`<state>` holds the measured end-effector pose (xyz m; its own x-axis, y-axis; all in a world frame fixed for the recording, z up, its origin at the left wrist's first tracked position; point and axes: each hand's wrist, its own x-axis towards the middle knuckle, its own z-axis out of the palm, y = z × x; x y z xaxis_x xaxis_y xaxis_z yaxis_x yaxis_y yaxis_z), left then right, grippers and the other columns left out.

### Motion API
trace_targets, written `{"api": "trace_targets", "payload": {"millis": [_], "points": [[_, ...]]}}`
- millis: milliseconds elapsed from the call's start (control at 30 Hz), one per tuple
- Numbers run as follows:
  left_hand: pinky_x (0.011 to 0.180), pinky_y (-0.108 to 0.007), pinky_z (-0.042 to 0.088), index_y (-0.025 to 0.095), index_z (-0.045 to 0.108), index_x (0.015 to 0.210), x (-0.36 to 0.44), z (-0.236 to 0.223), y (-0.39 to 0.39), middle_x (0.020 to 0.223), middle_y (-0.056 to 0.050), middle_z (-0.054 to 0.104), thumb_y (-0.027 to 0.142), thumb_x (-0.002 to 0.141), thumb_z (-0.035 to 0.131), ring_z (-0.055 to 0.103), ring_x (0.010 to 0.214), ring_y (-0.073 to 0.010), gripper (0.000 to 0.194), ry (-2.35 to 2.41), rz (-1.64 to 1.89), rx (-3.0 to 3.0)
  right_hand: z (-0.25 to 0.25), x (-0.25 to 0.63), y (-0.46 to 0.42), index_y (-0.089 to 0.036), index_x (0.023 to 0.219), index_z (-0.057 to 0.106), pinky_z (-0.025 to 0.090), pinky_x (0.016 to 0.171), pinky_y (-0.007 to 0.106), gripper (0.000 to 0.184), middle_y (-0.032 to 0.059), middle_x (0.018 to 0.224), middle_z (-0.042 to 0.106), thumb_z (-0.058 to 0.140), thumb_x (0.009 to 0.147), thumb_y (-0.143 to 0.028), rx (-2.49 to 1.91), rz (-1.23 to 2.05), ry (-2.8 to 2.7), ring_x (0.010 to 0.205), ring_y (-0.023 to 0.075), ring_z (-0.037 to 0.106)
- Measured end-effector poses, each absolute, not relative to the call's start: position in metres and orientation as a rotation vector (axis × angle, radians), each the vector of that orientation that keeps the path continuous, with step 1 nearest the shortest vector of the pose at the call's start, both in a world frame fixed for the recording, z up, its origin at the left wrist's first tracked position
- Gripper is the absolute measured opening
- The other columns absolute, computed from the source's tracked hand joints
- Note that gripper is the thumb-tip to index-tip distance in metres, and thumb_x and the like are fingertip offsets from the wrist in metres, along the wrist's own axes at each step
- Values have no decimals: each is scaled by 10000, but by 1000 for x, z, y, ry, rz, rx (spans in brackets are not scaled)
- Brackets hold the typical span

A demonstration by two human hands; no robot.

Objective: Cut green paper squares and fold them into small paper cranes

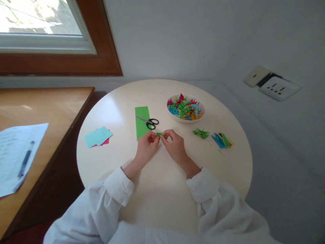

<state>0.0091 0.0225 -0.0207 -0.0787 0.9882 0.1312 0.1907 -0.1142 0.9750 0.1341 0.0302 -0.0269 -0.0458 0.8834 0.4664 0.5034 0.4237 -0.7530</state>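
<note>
Head view: the left hand (147, 144) and right hand (175, 144) finger-pinch green paper (159, 135), apparently part-folded, front-left of the white bowl (174, 117). Folded paper cranes (185, 108) fill it; cyan sheets (94, 138), well left, lie unfolded.

The corner of a home or a small study is suggested, though which cannot be told. Plain white walls (165, 40) are pierced by a wood-framed window (103, 44) and fitted with a power socket (279, 88). Coloured paper (141, 130) is spread on a round white bench (162, 183), and loose sheets (11, 145) and a pen (26, 159) are borne by a wooden desk (68, 105) alongside.
</note>
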Motion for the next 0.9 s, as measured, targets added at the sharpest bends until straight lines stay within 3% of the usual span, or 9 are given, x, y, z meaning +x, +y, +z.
{"api": "trace_targets", "payload": {"millis": [133,533,900], "points": [[606,-266,511,155,550,672,13,-24,31,622,2,609,206,648,612,607,590,-126,84,1248,1336,1258,-27,138,31,-212,861,604,458,630,286,118,17,776,660,592,744,-212,-1215,430,-1648,612,143,549],[727,-355,551,186,485,852,12,-15,27,640,3,685,230,616,697,682,676,-179,320,1088,1309,1043,-28,142,32,-244,795,664,474,698,356,114,36,764,664,563,805,-193,-1068,174,-1771,753,190,579],[689,-271,526,197,487,927,12,-21,25,733,-18,691,215,711,614,679,753,-173,251,1132,1310,1192,-28,140,30,-243,877,686,480,697,349,179,51,790,661,535,827,-161,-1053,-3,-1858,771,191,554]]}}
